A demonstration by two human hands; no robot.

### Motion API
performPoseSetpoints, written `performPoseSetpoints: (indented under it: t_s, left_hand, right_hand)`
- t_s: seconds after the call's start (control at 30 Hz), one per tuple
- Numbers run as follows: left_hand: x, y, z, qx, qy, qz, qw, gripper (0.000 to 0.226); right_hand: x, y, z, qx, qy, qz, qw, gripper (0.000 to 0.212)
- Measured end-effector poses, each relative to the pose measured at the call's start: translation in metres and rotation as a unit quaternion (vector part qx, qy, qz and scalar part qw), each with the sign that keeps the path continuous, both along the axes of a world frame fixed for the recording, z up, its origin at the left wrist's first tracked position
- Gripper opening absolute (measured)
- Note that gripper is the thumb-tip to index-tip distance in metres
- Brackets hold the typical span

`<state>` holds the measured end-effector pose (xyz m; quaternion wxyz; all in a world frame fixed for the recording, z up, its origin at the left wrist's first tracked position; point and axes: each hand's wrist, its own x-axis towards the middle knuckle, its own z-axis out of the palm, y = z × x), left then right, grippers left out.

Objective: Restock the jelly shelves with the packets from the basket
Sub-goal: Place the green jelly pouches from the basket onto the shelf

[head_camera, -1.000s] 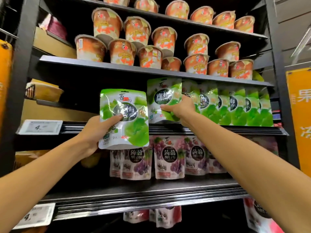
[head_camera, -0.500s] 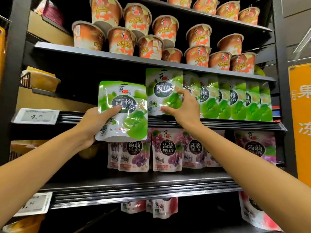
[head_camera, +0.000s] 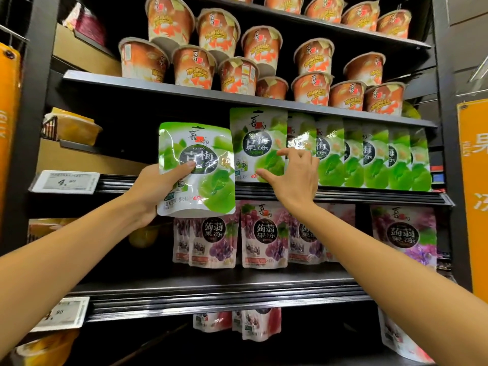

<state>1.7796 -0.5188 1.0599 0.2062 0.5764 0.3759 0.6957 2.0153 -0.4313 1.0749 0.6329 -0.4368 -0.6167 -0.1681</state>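
My left hand [head_camera: 155, 190] grips a green jelly packet [head_camera: 196, 167] by its lower left side, holding it upright in front of the middle shelf [head_camera: 343, 195]. To its right a second green packet [head_camera: 257, 143] stands on that shelf at the left end of a row of green packets [head_camera: 369, 154]. My right hand [head_camera: 293, 175] is spread open against that packet's lower right part, thumb and forefinger touching its face. The basket is out of view.
Orange jelly cups [head_camera: 237, 64] are stacked on the shelf above. Purple grape packets [head_camera: 264, 233] stand on the shelf below, and red packets [head_camera: 253, 323] lower still. Price tags [head_camera: 64, 181] hang on the shelf rails at left. An orange sign [head_camera: 472, 196] borders the right.
My right hand has loosened from the shelved green packet's bottom edge and now lies spread on its face. The packet in my left hand stays in about the same place.
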Motion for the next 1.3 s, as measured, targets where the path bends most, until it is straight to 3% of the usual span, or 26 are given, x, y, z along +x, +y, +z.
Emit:
performPoseSetpoints:
  t_s: [0.07,0.1,0.17,0.2,0.27,0.33,0.4,0.47,0.53,0.6,0.7,0.77,0.83,0.93,1.0,1.13,1.3]
  left_hand:
    - [0.005,0.001,0.005,0.000,0.001,-0.004,1.000,0.015]
    - [0.008,0.001,0.008,-0.004,0.005,-0.008,1.000,0.015]
    - [0.014,0.002,0.014,-0.017,0.018,-0.017,1.000,0.020]
    - [0.016,0.003,0.017,-0.025,0.032,-0.017,0.999,0.024]
    - [0.020,0.007,0.022,-0.040,0.060,-0.003,0.997,0.032]
    - [0.022,0.011,0.031,-0.046,0.060,0.000,0.997,0.036]
    - [0.024,0.014,0.043,-0.023,0.037,0.006,0.999,0.041]
    - [0.025,0.019,0.052,0.017,0.059,0.078,0.995,0.052]
    - [0.027,0.018,0.045,0.104,0.153,0.181,0.966,0.053]
    - [0.033,0.017,0.027,0.197,0.295,0.229,0.906,0.044]
    - [0.041,0.026,0.002,0.191,0.431,0.288,0.833,0.039]
    - [0.044,0.032,-0.010,0.155,0.449,0.318,0.820,0.040]
    - [0.044,0.035,-0.019,0.147,0.462,0.347,0.803,0.042]
    - [0.042,0.036,-0.023,0.154,0.483,0.383,0.772,0.044]
    - [0.041,0.036,-0.022,0.147,0.489,0.384,0.769,0.044]
    - [0.037,0.037,-0.019,0.152,0.500,0.362,0.772,0.042]
    - [0.039,0.038,-0.017,0.150,0.510,0.360,0.767,0.042]
  right_hand:
    - [-0.005,-0.008,0.001,0.025,0.009,0.088,0.996,0.039]
    - [-0.009,-0.015,0.002,-0.006,0.014,0.175,0.984,0.035]
    - [-0.021,-0.030,0.006,-0.137,0.026,0.355,0.924,0.044]
    - [-0.027,-0.035,0.007,-0.198,0.033,0.397,0.896,0.051]
    - [-0.034,-0.040,0.011,-0.261,0.060,0.425,0.865,0.046]
    - [-0.039,-0.040,0.020,-0.268,0.114,0.445,0.847,0.035]
    - [-0.041,-0.040,0.033,-0.270,0.182,0.463,0.824,0.038]
    - [-0.045,-0.034,0.047,-0.260,0.241,0.463,0.812,0.040]
    - [-0.050,-0.028,0.059,-0.240,0.247,0.445,0.826,0.040]
    - [-0.055,-0.023,0.066,-0.223,0.240,0.413,0.850,0.038]
    - [-0.063,-0.018,0.067,-0.207,0.227,0.383,0.871,0.037]
    - [-0.068,-0.015,0.064,-0.206,0.210,0.375,0.879,0.035]
    - [-0.069,-0.009,0.061,-0.219,0.195,0.366,0.883,0.047]
    - [-0.062,-0.008,0.057,-0.176,0.138,0.306,0.925,0.028]
    - [-0.053,-0.006,0.056,-0.131,0.122,0.266,0.947,0.027]
    - [-0.038,-0.002,0.052,-0.139,0.129,0.262,0.946,0.013]
    - [-0.034,-0.004,0.049,-0.132,0.144,0.257,0.947,0.014]
